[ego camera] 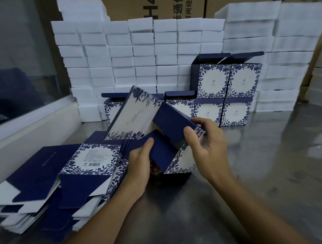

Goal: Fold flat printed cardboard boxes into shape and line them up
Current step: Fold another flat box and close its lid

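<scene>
Left hand (139, 159) and right hand (204, 138) pinch flaps of a half-formed box (156, 125); behind it, several finished boxes (226, 94) stand aligned; left of it, a flat stack (54, 180) remains.

View, head-worn, single, wide-angle: looking forward and down from above the metal table (250, 201), sitting close over both forearms, facing the wall of white foam blocks (145, 55) at the far edge; straight lines are bowing toward the frame edges.
</scene>
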